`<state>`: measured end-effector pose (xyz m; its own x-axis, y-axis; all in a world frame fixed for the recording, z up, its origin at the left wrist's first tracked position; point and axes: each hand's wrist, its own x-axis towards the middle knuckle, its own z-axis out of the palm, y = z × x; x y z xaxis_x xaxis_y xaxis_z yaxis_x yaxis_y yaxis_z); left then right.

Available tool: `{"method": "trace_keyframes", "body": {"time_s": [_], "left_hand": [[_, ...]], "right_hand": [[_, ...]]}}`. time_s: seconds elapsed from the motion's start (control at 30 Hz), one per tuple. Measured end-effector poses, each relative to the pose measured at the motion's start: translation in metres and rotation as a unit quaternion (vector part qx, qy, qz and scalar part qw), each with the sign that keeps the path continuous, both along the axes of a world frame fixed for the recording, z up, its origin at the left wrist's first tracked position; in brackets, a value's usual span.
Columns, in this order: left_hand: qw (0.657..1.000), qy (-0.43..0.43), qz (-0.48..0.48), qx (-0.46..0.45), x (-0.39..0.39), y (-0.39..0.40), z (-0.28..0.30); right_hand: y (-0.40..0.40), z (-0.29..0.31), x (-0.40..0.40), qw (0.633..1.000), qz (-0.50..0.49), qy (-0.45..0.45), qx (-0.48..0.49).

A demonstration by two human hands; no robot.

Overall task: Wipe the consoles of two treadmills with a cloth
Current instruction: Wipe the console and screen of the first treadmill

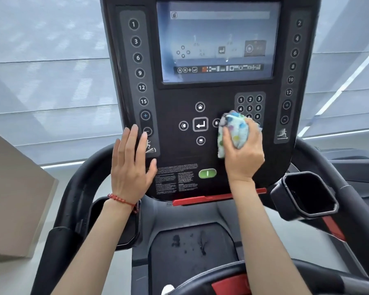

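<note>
1. We hold the cloth (pixel 232 133) bunched in our right hand (pixel 242 150), fingers curled round it, and it presses on the console (pixel 175 99) just right of the arrow buttons, covering the bottom row of the number keypad (pixel 250 104). We would keep it bunched so that it stays a firm pad.

2. Our left hand (pixel 130 165) lies flat, fingers straight and slightly spread, on the lower left of the console, beside the left column of buttons (pixel 140 64). It holds nothing. We judge it a good brace, so long as the fingertips keep off the plus and minus keys.

3. The screen (pixel 217 41) is lit, so the keys may respond. We would wipe with light, even pressure in overlapping passes and not linger on the enter key (pixel 200 124) or the green start button (pixel 207 173).

4. We would work down from the keypad to the printed warning text (pixel 175 179), then along the right column of buttons (pixel 293 60).

5. The screen shows pale streaks near its lower edge; a clean fold of cloth would suit it best.

6. The second treadmill shows only as dark parts at the right edge, and we cannot tell whether its console has been wiped.
</note>
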<state>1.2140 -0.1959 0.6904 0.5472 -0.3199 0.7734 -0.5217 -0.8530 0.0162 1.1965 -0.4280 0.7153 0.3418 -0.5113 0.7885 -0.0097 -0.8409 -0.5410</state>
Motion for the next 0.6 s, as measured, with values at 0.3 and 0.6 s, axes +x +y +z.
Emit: {"method": "trace_keyframes", "body": {"time_s": [0.3, 0.6], "left_hand": [[1.0, 0.002, -0.01, 0.027, -0.002, 0.011, 0.0], [1.0, -0.007, 0.002, 0.011, -0.006, -0.002, -0.005]], "right_hand": [[0.083, -0.02, -0.008, 0.997, 0.047, 0.036, -0.051], [0.08, -0.027, -0.014, 0.976, 0.091, 0.045, -0.192]]}}
